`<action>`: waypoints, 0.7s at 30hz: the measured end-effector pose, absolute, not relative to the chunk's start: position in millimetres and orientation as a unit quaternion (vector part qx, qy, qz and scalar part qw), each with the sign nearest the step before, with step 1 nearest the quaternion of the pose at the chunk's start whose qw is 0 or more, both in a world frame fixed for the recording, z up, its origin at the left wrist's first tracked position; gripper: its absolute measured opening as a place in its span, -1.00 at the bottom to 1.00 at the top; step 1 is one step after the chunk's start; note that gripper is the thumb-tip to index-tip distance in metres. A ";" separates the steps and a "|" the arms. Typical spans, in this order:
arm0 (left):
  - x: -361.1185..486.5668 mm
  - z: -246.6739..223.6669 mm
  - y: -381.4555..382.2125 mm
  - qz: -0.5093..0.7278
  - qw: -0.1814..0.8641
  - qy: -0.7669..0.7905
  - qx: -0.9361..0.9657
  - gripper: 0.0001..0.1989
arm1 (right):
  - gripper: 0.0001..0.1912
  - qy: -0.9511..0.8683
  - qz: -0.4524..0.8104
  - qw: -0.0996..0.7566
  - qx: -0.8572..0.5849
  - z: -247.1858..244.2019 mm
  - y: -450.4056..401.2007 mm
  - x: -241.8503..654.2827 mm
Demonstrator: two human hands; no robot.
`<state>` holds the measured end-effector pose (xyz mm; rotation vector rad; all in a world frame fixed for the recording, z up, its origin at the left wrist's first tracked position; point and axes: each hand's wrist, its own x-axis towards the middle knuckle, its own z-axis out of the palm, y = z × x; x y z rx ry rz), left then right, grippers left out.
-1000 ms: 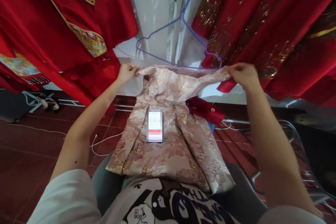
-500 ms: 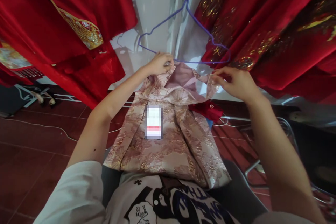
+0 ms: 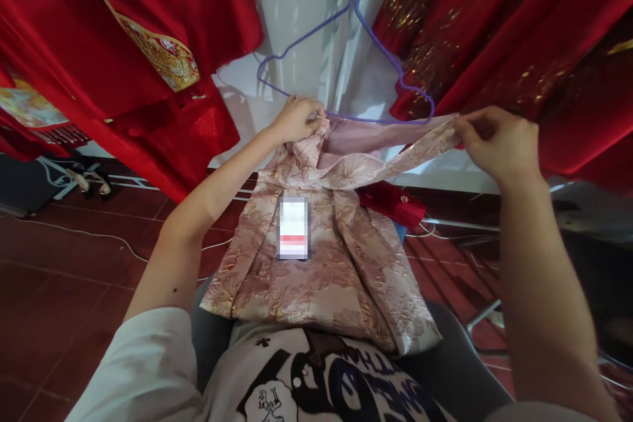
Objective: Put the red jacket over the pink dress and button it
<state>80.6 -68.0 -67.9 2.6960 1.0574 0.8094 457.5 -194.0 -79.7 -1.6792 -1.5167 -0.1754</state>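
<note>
Across my lap lies a pink-gold brocade garment [image 3: 316,290] with a leaf pattern and pleats; its exact kind I cannot tell. My left hand [image 3: 299,120] pinches its upper edge, near the lower bar of a purple wire hanger [image 3: 301,46]. Stretched out to the right, a strip of the same cloth ends in the fingers of my right hand [image 3: 494,138]. Between the hands the upper opening shows plain pink lining [image 3: 366,135]. A phone-like rectangle with a blurred bright face [image 3: 293,227] rests on the garment's front.
Red garments with gold embroidery hang at the left [image 3: 198,0] and right [image 3: 475,26]. Shoes [image 3: 89,181] stand on the red tiled floor [image 3: 54,290] at left, where a white cable [image 3: 109,239] runs. A metal frame [image 3: 482,316] stands at lower right.
My right hand has moved right and slightly up, pulling the cloth strip out straight and taut. My left hand keeps its grip in nearly the same place.
</note>
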 end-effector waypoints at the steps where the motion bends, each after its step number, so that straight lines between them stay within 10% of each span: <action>1: 81.6 -68.7 -70.7 0.264 0.061 0.355 0.895 -0.91 | -0.92 -0.602 -0.072 0.430 -0.668 -78.0 -193.0 456.9; 21: 106.4 -70.4 -69.0 0.397 0.185 0.364 0.822 -0.74 | -0.74 -0.665 -0.072 0.410 -0.620 -10.5 -135.1 377.5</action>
